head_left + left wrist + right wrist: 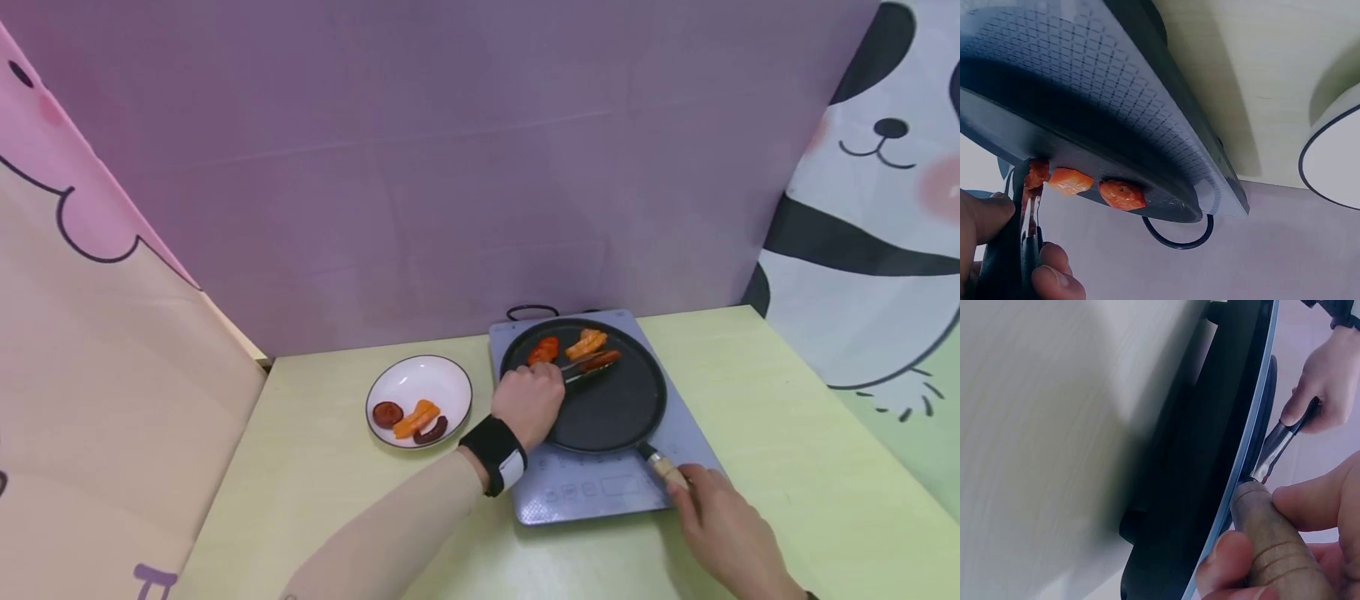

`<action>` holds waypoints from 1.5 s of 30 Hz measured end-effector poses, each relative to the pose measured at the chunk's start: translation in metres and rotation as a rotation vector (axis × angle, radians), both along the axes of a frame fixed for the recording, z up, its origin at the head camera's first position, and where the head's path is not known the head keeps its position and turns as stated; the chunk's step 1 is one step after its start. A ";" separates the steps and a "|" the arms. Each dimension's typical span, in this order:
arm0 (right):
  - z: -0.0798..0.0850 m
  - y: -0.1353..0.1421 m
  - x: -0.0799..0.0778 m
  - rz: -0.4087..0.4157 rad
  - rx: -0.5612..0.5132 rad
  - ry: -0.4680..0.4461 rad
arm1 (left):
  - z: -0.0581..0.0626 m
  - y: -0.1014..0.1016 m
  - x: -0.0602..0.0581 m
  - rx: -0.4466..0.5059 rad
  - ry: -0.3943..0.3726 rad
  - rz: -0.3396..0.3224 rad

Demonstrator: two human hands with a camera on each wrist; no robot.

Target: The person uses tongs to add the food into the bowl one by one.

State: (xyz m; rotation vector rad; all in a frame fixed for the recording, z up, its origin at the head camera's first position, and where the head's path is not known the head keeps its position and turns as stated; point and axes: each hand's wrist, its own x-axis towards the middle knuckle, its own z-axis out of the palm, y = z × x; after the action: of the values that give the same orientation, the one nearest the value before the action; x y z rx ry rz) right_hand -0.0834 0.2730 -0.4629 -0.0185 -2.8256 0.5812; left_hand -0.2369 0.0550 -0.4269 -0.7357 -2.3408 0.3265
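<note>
My left hand (pixel 531 404) grips black-handled tongs (pixel 576 377) above the flat black frying pan (pixel 607 421). Their metal tips lie along a brown sausage (pixel 602 359); whether it is lifted off the pan I cannot tell. Behind it in the pan are an orange piece of food (pixel 587 343) and a red piece (pixel 543 350), both also in the left wrist view. My right hand (pixel 723 521) holds the pan's wooden handle (pixel 1282 556), with thumb and fingers round it. The left hand's fingers are partly hidden in the head view.
The pan sits on a grey induction cooktop (pixel 577 500). To its left, a white dark-rimmed plate (pixel 408 379) bears a round reddish slice (pixel 387 414), orange strips (pixel 416 419) and a small dark sausage (pixel 431 431). A purple backdrop (pixel 450 208) stands behind the table (pixel 315 467).
</note>
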 end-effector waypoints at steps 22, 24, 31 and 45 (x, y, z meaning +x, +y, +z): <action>0.000 -0.001 0.000 0.003 0.004 0.002 | -0.003 0.000 0.003 0.084 -0.075 0.021; 0.000 -0.001 0.000 0.004 0.004 0.007 | -0.002 -0.001 0.004 0.082 -0.096 0.024; 0.000 -0.001 0.000 0.010 0.005 0.020 | -0.001 -0.007 0.006 0.093 -0.164 0.039; 0.001 -0.001 -0.001 0.004 0.007 0.001 | 0.001 -0.007 0.010 0.124 -0.263 0.070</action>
State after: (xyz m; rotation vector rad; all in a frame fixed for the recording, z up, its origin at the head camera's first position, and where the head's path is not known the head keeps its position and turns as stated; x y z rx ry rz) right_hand -0.0840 0.2723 -0.4621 -0.0117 -2.8274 0.5723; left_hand -0.2268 0.0479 -0.4263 -0.6716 -2.6124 0.1178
